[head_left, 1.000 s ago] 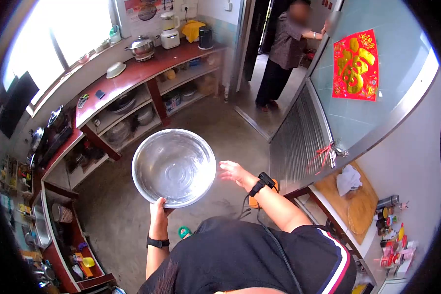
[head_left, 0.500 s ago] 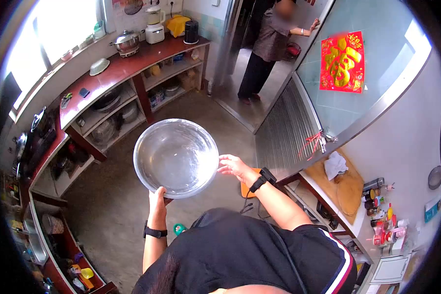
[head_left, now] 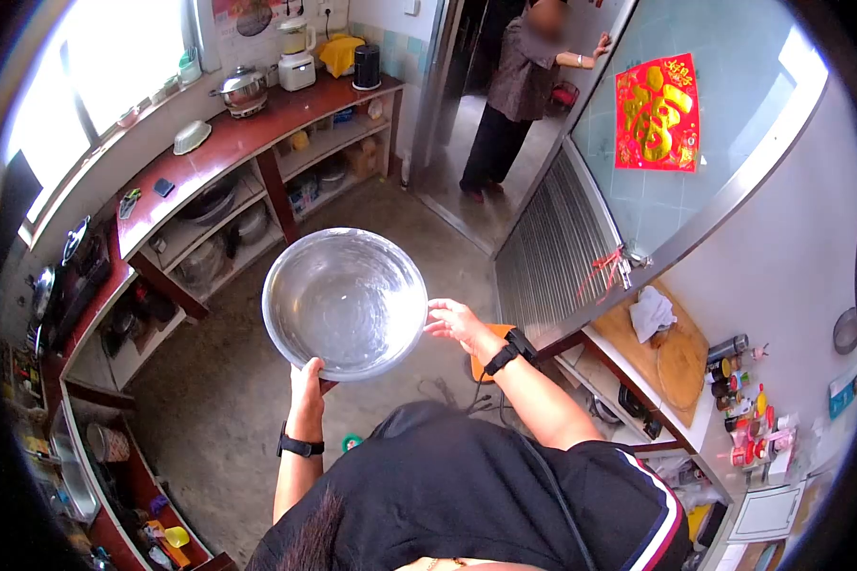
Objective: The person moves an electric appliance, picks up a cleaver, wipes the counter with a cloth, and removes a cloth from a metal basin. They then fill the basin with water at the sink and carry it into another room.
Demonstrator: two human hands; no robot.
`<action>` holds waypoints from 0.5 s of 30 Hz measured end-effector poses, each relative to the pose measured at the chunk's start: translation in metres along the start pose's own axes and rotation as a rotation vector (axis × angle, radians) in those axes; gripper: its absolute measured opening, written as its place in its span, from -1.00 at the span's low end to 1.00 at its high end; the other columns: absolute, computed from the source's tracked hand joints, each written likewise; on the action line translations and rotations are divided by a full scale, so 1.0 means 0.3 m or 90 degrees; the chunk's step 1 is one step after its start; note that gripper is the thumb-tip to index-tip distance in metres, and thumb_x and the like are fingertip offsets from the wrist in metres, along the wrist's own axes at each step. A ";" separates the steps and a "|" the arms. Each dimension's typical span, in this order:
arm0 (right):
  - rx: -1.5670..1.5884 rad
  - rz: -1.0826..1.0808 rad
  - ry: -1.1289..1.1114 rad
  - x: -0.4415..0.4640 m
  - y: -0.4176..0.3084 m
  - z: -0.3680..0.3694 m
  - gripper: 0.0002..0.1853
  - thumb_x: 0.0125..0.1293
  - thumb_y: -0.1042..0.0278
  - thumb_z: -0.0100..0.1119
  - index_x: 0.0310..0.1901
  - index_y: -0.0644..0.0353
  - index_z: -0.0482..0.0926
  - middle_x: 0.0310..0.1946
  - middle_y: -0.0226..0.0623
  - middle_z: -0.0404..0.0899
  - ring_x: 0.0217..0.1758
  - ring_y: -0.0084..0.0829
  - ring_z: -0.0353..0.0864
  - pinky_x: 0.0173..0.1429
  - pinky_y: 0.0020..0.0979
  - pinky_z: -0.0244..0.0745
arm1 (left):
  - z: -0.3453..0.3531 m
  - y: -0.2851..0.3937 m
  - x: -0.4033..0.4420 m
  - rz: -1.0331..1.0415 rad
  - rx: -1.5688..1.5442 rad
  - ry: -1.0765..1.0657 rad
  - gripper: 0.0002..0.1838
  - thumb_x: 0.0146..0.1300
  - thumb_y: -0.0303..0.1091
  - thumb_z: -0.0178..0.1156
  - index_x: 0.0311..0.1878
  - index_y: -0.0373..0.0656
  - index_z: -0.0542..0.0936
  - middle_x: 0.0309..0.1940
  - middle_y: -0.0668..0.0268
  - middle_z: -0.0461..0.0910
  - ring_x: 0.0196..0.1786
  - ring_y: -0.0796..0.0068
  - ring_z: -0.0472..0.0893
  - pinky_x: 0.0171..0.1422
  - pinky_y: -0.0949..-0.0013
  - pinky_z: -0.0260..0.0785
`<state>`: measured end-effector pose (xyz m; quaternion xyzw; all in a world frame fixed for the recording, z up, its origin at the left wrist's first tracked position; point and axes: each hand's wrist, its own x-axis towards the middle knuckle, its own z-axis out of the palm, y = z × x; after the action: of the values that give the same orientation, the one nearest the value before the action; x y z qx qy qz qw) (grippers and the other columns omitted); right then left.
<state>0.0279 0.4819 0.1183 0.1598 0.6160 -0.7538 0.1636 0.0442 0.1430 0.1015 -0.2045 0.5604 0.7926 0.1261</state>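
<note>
Along the left, a red counter [head_left: 229, 127] runs beneath a window [head_left: 124, 52]. Next comes the left hand [head_left: 307, 395], closed on the near edge of a metal bowl [head_left: 338, 300], thumb up at the rim, the other fingers mostly hidden below it. The bowl hangs above grey floor [head_left: 200, 409], between both hands. At its right rim are the bent, slightly spread fingers of the right hand [head_left: 459, 324]; whether they touch or grip it, I cannot tell. Farther right, another person [head_left: 512, 105] stands by a door [head_left: 566, 228], then a cloth [head_left: 651, 314] lies on a board [head_left: 622, 333].
</note>
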 end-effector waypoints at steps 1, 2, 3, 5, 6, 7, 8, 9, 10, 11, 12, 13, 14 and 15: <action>0.002 -0.004 -0.004 -0.003 0.004 0.000 -0.67 0.40 0.27 0.06 0.13 0.19 0.46 -0.09 -0.31 0.60 -0.17 -0.46 0.66 -0.08 -0.43 0.56 | 0.007 0.010 -0.007 0.001 0.000 0.001 -0.38 0.05 -0.45 0.06 0.27 -0.14 0.28 -0.11 0.22 0.51 -0.25 0.30 0.64 -0.31 0.24 0.64; 0.004 -0.008 -0.007 -0.005 0.005 -0.001 -0.67 0.40 0.27 0.06 0.13 0.19 0.46 -0.09 -0.31 0.60 -0.17 -0.46 0.66 -0.08 -0.43 0.57 | 0.013 0.020 -0.020 0.002 0.001 0.002 -0.38 0.05 -0.45 0.06 0.28 -0.13 0.28 -0.11 0.22 0.51 -0.25 0.30 0.64 -0.31 0.24 0.64; 0.005 0.004 -0.003 -0.006 0.004 -0.002 -0.67 0.39 0.29 0.06 0.13 0.19 0.46 -0.09 -0.31 0.60 -0.16 -0.45 0.66 -0.06 -0.43 0.57 | 0.020 0.031 -0.035 0.002 0.001 0.002 -0.38 0.05 -0.44 0.06 0.28 -0.13 0.28 -0.11 0.22 0.51 -0.25 0.30 0.64 -0.31 0.24 0.64; 0.000 0.009 0.000 0.000 0.006 0.007 -0.67 0.39 0.29 0.07 0.14 0.19 0.45 -0.09 -0.30 0.60 -0.15 -0.45 0.66 -0.07 -0.43 0.57 | 0.022 0.049 -0.050 0.015 0.019 0.008 -0.42 0.05 -0.43 0.05 0.23 -0.17 0.31 -0.16 0.23 0.51 -0.28 0.32 0.63 -0.29 0.22 0.63; -0.004 0.012 0.001 0.001 0.008 0.012 -0.66 0.39 0.29 0.07 0.14 0.19 0.45 -0.09 -0.29 0.60 -0.14 -0.44 0.66 -0.07 -0.42 0.57 | 0.020 0.055 -0.058 0.021 0.027 0.012 -0.43 0.04 -0.43 0.05 0.21 -0.20 0.32 -0.19 0.23 0.52 -0.29 0.32 0.63 -0.29 0.20 0.63; 0.005 -0.012 -0.014 0.006 0.021 0.007 -0.66 0.40 0.30 0.07 0.15 0.20 0.44 -0.08 -0.27 0.60 -0.13 -0.43 0.67 -0.08 -0.42 0.57 | 0.017 0.054 -0.068 0.018 0.037 -0.004 -0.42 0.04 -0.42 0.06 0.22 -0.20 0.31 -0.18 0.23 0.52 -0.29 0.33 0.63 -0.29 0.21 0.63; 0.017 -0.014 -0.006 -0.014 0.038 0.001 -0.65 0.40 0.31 0.06 0.16 0.20 0.43 -0.07 -0.27 0.59 -0.12 -0.42 0.67 -0.08 -0.42 0.57 | 0.018 0.055 -0.071 0.023 0.034 -0.012 -0.41 0.04 -0.41 0.06 0.23 -0.20 0.31 -0.18 0.22 0.52 -0.29 0.33 0.63 -0.29 0.22 0.62; 0.016 -0.025 -0.020 -0.010 0.049 -0.016 -0.65 0.40 0.31 0.06 0.17 0.21 0.43 -0.06 -0.26 0.59 -0.12 -0.41 0.67 -0.09 -0.42 0.57 | 0.023 0.060 -0.061 0.047 0.018 -0.005 -0.40 0.04 -0.41 0.06 0.25 -0.20 0.30 -0.17 0.21 0.52 -0.29 0.34 0.62 -0.29 0.23 0.62; 0.025 -0.036 -0.042 0.034 0.036 -0.014 -0.64 0.40 0.32 0.06 0.18 0.21 0.42 -0.06 -0.25 0.59 -0.11 -0.40 0.68 -0.09 -0.42 0.57 | 0.010 0.024 -0.035 0.038 0.055 0.014 -0.34 0.07 -0.43 0.04 0.32 -0.15 0.21 -0.01 0.17 0.47 -0.16 0.28 0.63 -0.31 0.19 0.64; 0.025 -0.023 -0.066 0.073 0.036 -0.005 -0.65 0.40 0.32 0.07 0.17 0.20 0.43 -0.06 -0.24 0.60 -0.09 -0.37 0.67 -0.06 -0.40 0.57 | 0.007 0.035 -0.029 0.034 0.042 0.030 -0.33 0.06 -0.43 0.04 0.33 -0.14 0.19 0.03 0.15 0.46 -0.14 0.27 0.63 -0.31 0.19 0.64; 0.034 -0.007 -0.068 0.075 0.054 -0.009 -0.66 0.40 0.32 0.08 0.16 0.19 0.43 -0.07 -0.23 0.60 -0.07 -0.35 0.67 -0.02 -0.38 0.57 | 0.008 0.036 -0.029 0.016 0.038 0.028 -0.31 0.06 -0.43 0.04 0.35 -0.13 0.18 0.06 0.13 0.44 -0.12 0.26 0.62 -0.30 0.19 0.64; 0.044 0.001 -0.062 0.068 0.048 -0.015 -0.67 0.40 0.31 0.09 0.15 0.19 0.44 -0.07 -0.22 0.61 -0.05 -0.32 0.67 0.01 -0.36 0.58 | -0.019 0.031 0.002 0.007 0.048 0.021 -0.28 0.04 -0.48 0.03 0.37 -0.09 0.17 0.08 0.12 0.45 -0.15 0.24 0.64 -0.31 0.18 0.65; 0.051 -0.007 -0.040 0.063 0.041 -0.008 -0.68 0.40 0.33 0.09 0.14 0.19 0.44 -0.08 -0.22 0.61 -0.05 -0.31 0.67 0.01 -0.36 0.58 | -0.027 0.028 0.040 0.017 0.035 0.000 -0.27 0.03 -0.49 0.03 0.37 -0.09 0.16 0.07 0.12 0.46 -0.16 0.24 0.64 -0.33 0.19 0.65; 0.034 -0.004 -0.042 0.068 0.005 0.026 -0.69 0.40 0.34 0.09 0.13 0.20 0.44 -0.09 -0.21 0.61 -0.06 -0.31 0.68 0.01 -0.35 0.58 | -0.016 0.052 0.013 0.032 -0.002 0.003 -0.26 0.03 -0.50 0.03 0.38 -0.09 0.16 0.07 0.13 0.48 -0.17 0.24 0.65 -0.35 0.20 0.64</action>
<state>0.0101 0.4729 0.1095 0.1372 0.5904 -0.7755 0.1767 0.0349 0.1330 0.1114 -0.1926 0.5643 0.7959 0.1049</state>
